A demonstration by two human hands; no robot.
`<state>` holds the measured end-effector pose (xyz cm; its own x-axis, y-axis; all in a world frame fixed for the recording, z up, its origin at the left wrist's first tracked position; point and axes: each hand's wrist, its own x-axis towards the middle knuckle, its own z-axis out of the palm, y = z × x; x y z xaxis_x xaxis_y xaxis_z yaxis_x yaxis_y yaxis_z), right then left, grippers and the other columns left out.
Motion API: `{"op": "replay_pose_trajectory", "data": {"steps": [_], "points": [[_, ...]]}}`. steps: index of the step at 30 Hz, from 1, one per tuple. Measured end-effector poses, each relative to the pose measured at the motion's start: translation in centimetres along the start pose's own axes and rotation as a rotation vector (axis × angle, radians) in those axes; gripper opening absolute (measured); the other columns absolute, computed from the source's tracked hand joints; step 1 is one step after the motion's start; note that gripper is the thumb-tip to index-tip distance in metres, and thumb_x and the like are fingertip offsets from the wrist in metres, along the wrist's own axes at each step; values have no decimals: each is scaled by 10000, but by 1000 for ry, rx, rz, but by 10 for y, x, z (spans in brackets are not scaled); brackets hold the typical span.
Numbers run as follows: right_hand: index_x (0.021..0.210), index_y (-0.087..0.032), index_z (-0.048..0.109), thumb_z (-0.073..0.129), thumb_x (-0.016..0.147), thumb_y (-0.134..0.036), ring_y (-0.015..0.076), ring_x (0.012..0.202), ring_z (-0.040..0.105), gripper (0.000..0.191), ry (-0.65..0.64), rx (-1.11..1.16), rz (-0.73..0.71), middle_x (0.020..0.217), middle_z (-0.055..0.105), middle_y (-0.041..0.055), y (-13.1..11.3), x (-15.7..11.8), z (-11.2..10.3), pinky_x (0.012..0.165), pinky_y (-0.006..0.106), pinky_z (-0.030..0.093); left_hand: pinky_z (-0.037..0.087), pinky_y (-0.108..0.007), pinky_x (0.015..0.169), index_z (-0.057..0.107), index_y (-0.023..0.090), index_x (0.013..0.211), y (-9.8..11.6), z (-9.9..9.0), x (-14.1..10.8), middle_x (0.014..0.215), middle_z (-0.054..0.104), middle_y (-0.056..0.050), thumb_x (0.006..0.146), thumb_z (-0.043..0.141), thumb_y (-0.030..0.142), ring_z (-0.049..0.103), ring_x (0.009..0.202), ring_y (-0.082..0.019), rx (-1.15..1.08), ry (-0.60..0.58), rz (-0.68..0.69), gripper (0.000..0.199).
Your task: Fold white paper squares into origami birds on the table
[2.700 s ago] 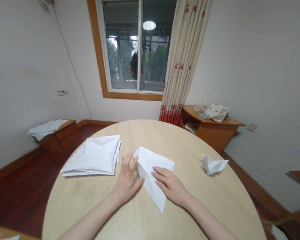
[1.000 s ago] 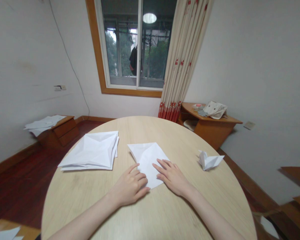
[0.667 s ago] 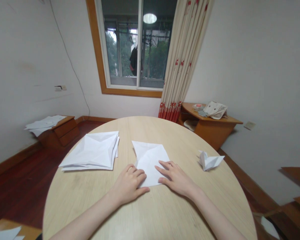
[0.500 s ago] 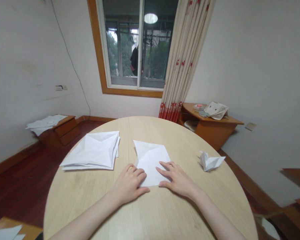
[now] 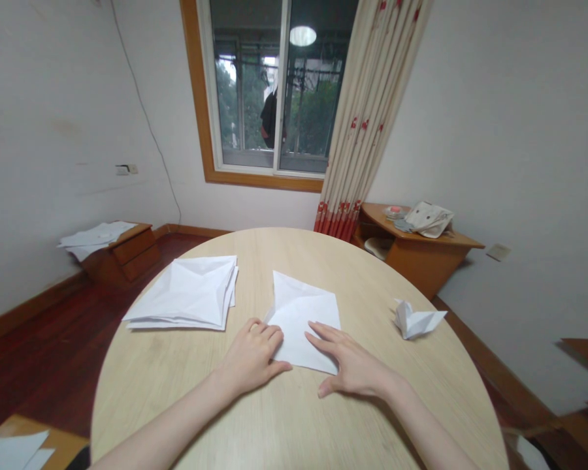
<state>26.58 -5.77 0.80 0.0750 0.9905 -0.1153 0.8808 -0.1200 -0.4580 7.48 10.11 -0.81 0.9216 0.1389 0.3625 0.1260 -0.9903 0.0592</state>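
Observation:
A folded white sheet [image 5: 304, 313] lies on the round wooden table [image 5: 274, 418] between my hands, its upper left corner pointing away from me. My left hand [image 5: 255, 356] rests on the sheet's left edge, fingers bent, thumb stretched along the near edge. My right hand [image 5: 350, 359] lies over the right part with its fingers spread, the thumb on the table just off the near right corner. To the left is a stack of creased white paper [image 5: 186, 294]. A small folded paper figure [image 5: 416, 321] stands on the right.
Behind the table on the right is a corner cabinet [image 5: 421, 261] with a cloth bag [image 5: 431, 219] on top. A low drawer unit [image 5: 132, 251] with papers stands at the left wall. A patterned curtain [image 5: 357, 130] hangs beside the window.
The sheet has turned slightly clockwise, its near right corner now closer to me. My right thumb has come off the paper and opened away from the fingers. The view has shifted a little.

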Motion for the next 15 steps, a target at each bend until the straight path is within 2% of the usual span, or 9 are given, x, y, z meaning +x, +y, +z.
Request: {"op": "replay_pose_trajectory", "data": {"steps": [6, 15], "points": [[1327, -293, 511, 803, 574, -562, 322, 1394, 261, 851, 0, 38, 4, 1520, 286, 108, 1, -2, -6, 1129, 489, 201, 361, -391, 847, 557, 190, 948, -5, 1, 1, 988, 675, -54, 884, 549, 535, 621, 896, -235, 21, -16, 25, 351], [1358, -284, 472, 783, 649, -362, 312, 1411, 217, 778, -59, 90, 18, 1535, 239, 85, 3, -8, -13, 1138, 524, 161, 319, -386, 854, 573, 188, 941, -6, 1, 2, 961, 684, -37, 928, 483, 511, 600, 908, -220, 56, 2, 36, 336]]}}
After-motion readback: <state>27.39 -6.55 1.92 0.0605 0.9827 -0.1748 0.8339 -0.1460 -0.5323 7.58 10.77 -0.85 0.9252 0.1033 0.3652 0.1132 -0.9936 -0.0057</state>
